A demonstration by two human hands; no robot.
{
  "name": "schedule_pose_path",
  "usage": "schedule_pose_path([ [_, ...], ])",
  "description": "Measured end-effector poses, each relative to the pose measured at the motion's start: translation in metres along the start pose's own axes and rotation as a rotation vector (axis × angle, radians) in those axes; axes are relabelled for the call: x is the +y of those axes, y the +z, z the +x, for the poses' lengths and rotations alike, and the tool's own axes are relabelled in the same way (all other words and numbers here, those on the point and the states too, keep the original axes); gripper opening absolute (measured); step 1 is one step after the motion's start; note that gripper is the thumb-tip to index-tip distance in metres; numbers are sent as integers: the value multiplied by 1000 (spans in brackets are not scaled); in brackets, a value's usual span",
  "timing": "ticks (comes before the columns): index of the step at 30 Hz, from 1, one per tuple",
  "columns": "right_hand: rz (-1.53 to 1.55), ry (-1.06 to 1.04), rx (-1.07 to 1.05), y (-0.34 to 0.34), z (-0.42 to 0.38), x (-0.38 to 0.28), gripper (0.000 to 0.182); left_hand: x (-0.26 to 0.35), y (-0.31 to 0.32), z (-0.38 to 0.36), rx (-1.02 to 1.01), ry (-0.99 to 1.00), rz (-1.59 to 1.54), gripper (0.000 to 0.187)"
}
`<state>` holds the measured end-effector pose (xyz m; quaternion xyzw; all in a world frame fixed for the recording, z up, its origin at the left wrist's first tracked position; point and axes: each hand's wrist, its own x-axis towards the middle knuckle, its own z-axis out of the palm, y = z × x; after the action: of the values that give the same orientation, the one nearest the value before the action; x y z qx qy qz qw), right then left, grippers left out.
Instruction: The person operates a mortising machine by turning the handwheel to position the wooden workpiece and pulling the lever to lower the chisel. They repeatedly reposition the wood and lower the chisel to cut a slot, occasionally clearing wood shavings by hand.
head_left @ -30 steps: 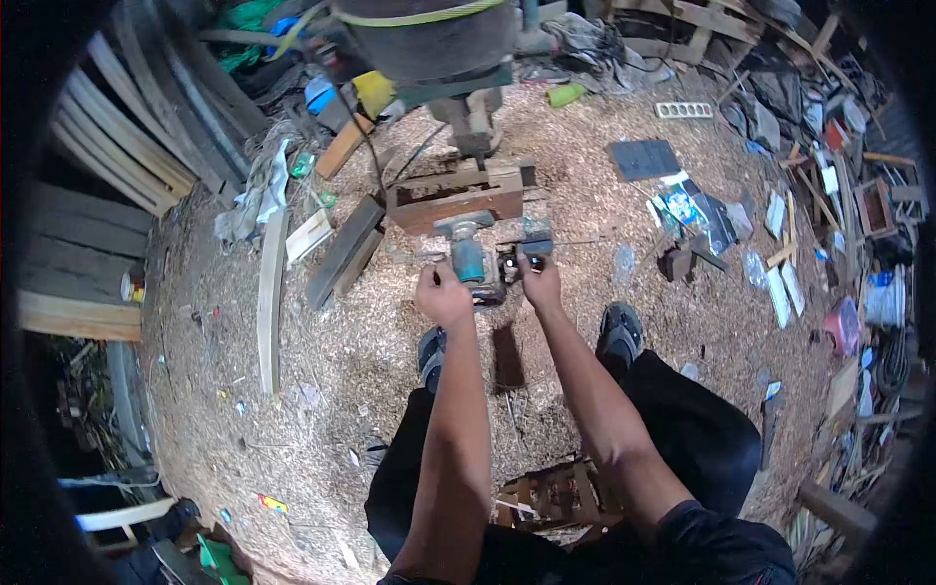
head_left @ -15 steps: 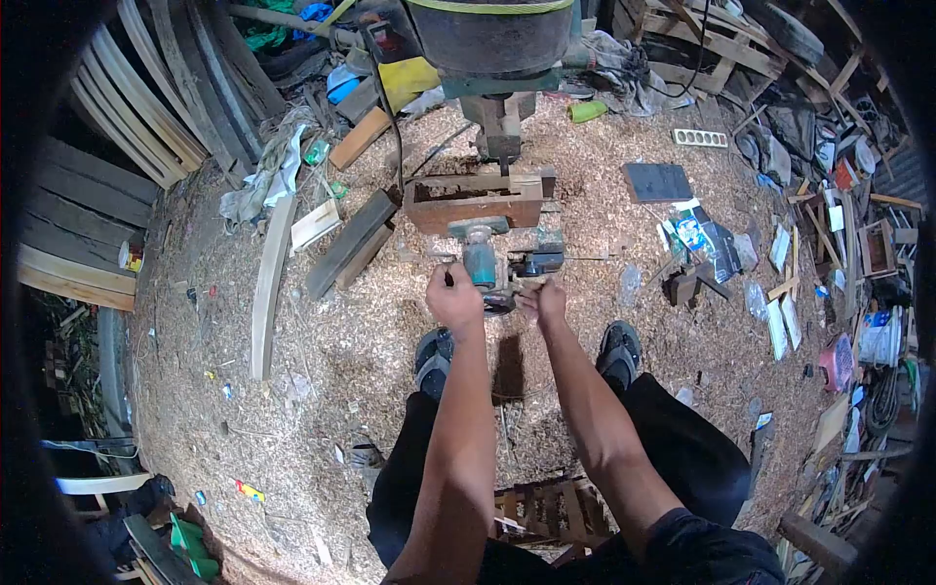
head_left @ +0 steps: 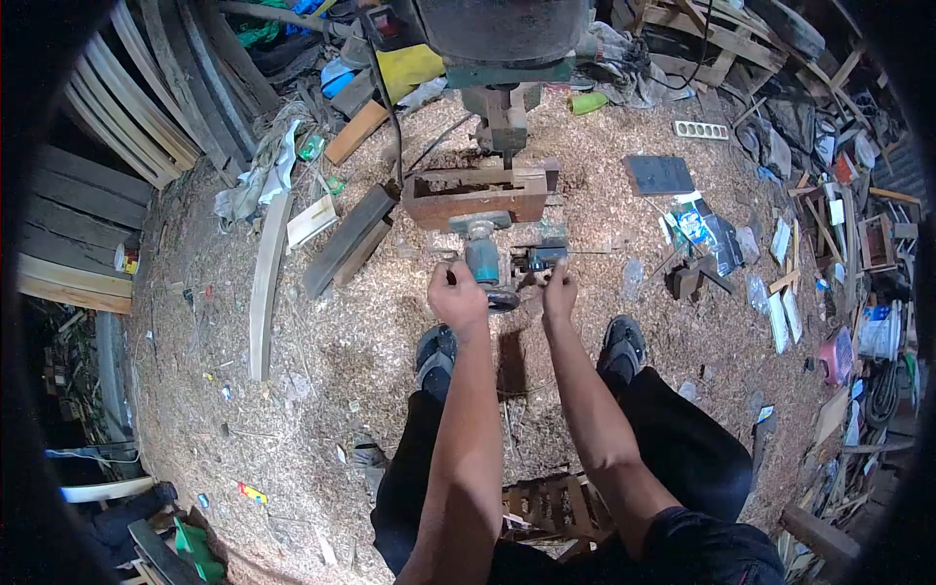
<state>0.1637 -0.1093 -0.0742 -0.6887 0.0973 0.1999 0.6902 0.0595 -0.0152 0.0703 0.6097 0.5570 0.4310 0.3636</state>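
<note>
My left hand (head_left: pixel 456 295) is closed at the left side of the machine's green cylinder (head_left: pixel 482 260); what its curled fingers grip is hidden. On the other side, my right hand (head_left: pixel 559 292) is closed by a dark fitting (head_left: pixel 541 258), and its hold is too small to make out. Beyond both hands, a reddish-brown wooden piece (head_left: pixel 475 209) with a long opening lies crosswise on the machine. A vertical tool (head_left: pixel 507 146) hangs from the dark machine head (head_left: pixel 502 34) just behind that wood. A dark handwheel (head_left: pixel 501 300) sits between my hands.
Wood shavings (head_left: pixel 322 409) cover the floor. Dark timber (head_left: pixel 351 242) and a long pale board (head_left: pixel 268 292) lie left. At right are a dark board (head_left: pixel 659 175) and a small wooden block (head_left: pixel 685 283). My shoes flank the machine's base.
My right hand has moved slightly up and right, from beside the handwheel to the dark fitting. My left hand stays in nearly the same place. The view has shifted slightly.
</note>
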Motion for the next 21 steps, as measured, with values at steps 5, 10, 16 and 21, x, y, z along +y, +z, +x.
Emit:
schedule_pose_path([
  [5,64,-146,55,9,-10,7,38,3,-2,-2,0,-18,4,29],
  [10,174,179,36,12,-14,-14,41,-5,4,5,20,11,-14,28],
  [16,-3,283,40,1,10,18,44,-1,2,1,7,25,-91,31],
  [21,40,-31,123,20,-12,-7,42,-15,4,2,-6,-2,-56,29],
])
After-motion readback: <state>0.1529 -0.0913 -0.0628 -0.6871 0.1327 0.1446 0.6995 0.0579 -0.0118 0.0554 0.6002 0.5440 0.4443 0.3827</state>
